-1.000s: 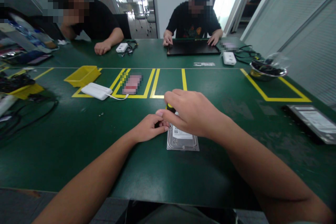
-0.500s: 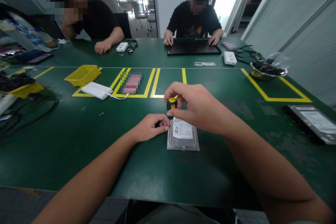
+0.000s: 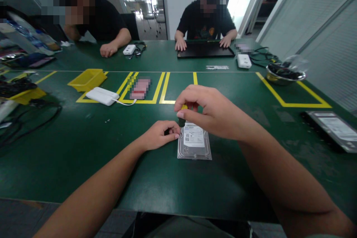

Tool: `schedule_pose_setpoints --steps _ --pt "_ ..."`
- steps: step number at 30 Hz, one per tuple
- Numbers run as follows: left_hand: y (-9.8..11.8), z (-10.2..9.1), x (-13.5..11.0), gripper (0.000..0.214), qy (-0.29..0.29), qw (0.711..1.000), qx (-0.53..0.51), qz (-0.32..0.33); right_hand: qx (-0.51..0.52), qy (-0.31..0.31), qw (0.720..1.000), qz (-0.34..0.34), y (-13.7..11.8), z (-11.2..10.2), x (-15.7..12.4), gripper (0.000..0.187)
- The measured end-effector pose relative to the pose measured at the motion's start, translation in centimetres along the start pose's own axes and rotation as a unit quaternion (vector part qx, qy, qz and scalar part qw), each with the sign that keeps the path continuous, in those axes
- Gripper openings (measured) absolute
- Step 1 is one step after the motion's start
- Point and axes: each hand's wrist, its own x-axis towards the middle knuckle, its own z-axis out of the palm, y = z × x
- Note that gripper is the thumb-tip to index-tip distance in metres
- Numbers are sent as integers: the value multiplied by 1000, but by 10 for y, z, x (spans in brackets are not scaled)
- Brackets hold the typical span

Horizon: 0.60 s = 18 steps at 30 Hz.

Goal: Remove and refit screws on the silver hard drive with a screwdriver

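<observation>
A silver hard drive [image 3: 194,144] with a white label lies flat on the green table [image 3: 83,148] in front of me. My right hand [image 3: 209,113] is closed round the yellow-and-black handle of a screwdriver [image 3: 182,114], held upright over the drive's far left corner. My left hand [image 3: 157,135] rests on the table at the drive's left edge, fingers curled and pinched against that corner; what they hold, if anything, is hidden.
Yellow tape boxes [image 3: 164,89] mark the table beyond. A yellow tray [image 3: 87,79] and a white power bank [image 3: 102,96] lie at left, cables [image 3: 33,119] further left. A metal bowl [image 3: 284,74] and another drive [image 3: 333,128] sit at right. Two people sit opposite.
My right hand has lifted and regripped the screwdriver handle, fingers now curling over its top. The left hand and the drive have stayed put.
</observation>
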Motion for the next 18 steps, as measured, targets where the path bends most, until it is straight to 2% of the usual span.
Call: schedule_pose_setpoints --steps 5,11,15,18 --pt "-1 1 0 12 10 1000 3 2 30 -31 999 24 -3 -10 -1 26" --pt "-1 -1 0 12 -1 1000 0 0 26 -58 998 4 -2 -15 -2 28" --pt "0 -1 0 14 -1 1000 9 0 19 -41 998 -34 3 -11 -2 21" --pt "-1 0 0 14 5 1000 13 2 -6 -7 1000 -23 5 -5 0 10"
